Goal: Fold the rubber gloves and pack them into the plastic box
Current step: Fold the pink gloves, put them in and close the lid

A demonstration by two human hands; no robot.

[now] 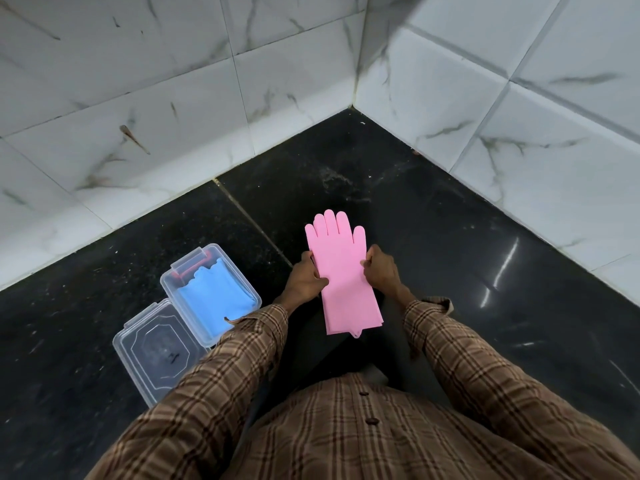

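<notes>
This looks like a tiled corner of a home bathroom or wash area. Two walls of glossy white marble-veined tiles [166,109] with dark grout lines meet at a corner above a polished black stone floor [433,216], dusty and reflecting an overhead light.

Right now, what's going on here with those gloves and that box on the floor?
A person in a brown plaid shirt holds flat pink rubber gloves by their sides, left hand and right hand each gripping an edge. Folded blue rubber gloves already lie in the open clear plastic box on the black floor, its lid beside it.
</notes>
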